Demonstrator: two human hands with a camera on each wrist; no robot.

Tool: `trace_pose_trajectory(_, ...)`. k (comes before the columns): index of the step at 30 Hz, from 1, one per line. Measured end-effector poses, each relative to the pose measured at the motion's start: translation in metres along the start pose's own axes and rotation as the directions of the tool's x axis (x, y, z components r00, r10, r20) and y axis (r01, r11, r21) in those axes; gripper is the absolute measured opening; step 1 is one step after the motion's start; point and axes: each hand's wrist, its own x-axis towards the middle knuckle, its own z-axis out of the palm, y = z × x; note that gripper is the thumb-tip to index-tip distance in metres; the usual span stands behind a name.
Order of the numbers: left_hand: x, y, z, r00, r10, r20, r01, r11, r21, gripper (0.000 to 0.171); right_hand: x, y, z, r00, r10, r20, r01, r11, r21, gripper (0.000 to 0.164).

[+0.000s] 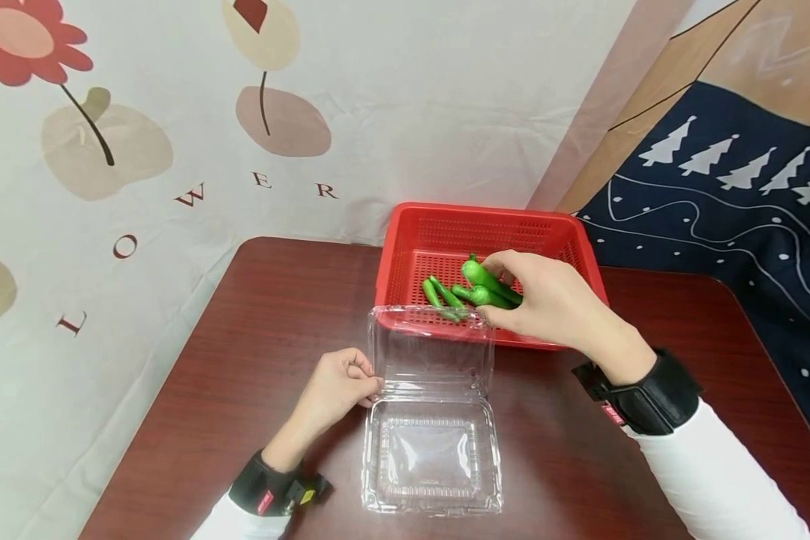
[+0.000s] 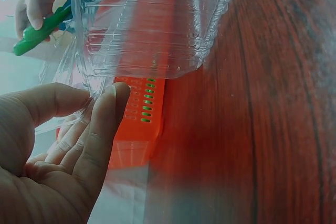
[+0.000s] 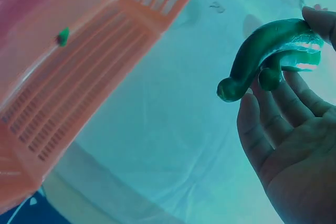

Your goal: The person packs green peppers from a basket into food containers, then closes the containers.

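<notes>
My right hand (image 1: 547, 296) holds two green peppers (image 1: 481, 275) between thumb and fingers, over the front part of the red basket (image 1: 390, 259). In the right wrist view, these curved, shiny peppers (image 3: 247, 66) lie across the fingers. More green peppers (image 1: 433, 294) lie on the basket floor. A clear plastic clamshell box (image 1: 428, 454) sits on the table in front of it, lid (image 1: 432, 364) raised toward the basket. At the hinge's left end, my left hand (image 1: 337, 386) pinches the box; the left wrist view shows thumb and index finger on the clear plastic edge (image 2: 94, 85).
The dark red wooden table (image 1: 263, 315) extends on both sides of the box and basket. Right behind the basket hangs a pale cloth (image 1: 412, 112) with flowers and letters. A dark blue tree-patterned cloth (image 1: 729, 210) hangs at the right.
</notes>
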Motion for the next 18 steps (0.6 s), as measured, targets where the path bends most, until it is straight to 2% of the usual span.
trace_pose_trajectory(7,-0.001,0.001,-0.001,1.000,-0.012,-0.003,0.012,1.000,-0.009,0.017,-0.008,-0.020,0.019,0.994,-0.108,0.004,0.108,0.994,-0.004,0.049)
trace_pose_trajectory(12,0.000,0.001,-0.002,1.000,-0.001,-0.004,0.001,1.000,0.009,0.016,-0.014,-0.033,0.038,0.981,-0.195,0.008,0.195,0.981,-0.009,0.042)
trace_pose_trajectory(18,0.000,0.003,-0.001,1.000,-0.008,-0.007,0.008,1.000,0.005,0.014,-0.024,-0.043,0.065,0.967,-0.251,0.036,0.252,0.968,-0.019,0.036)
